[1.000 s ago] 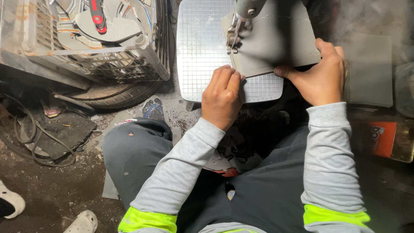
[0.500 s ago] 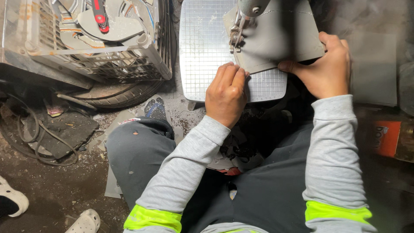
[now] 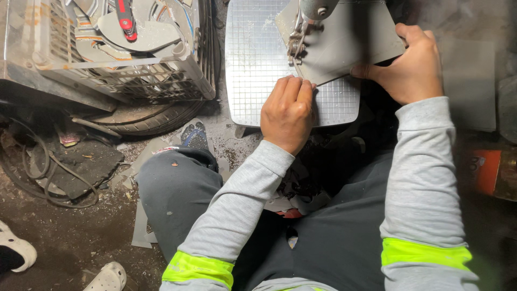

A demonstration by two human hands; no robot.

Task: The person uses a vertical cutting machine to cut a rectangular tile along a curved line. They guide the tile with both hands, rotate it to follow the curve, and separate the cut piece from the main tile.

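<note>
A flat grey sheet (image 3: 350, 40) lies on the gridded metal table (image 3: 253, 59) of a small saw machine, under its blade head (image 3: 304, 27). My left hand (image 3: 288, 113) presses down on the sheet's near corner with curled fingers, right beside the blade. Over at the sheet's right edge, my right hand (image 3: 409, 67) pinches it between thumb and fingers. I sit with my knees under the machine table, in grey sleeves with yellow-green bands.
A white plastic crate (image 3: 107, 54) of grey cut pieces and a red-handled tool (image 3: 125, 16) stands at the upper left on a tyre (image 3: 151, 118). Cables (image 3: 37, 172) and scraps lie on the dirty floor. White shoes (image 3: 16, 250) show at the lower left; an orange object (image 3: 484, 170) sits right.
Both hands have shifted slightly while holding the sheet, which has turned a little under the blade. My right hand now sits higher on the sheet's right edge.
</note>
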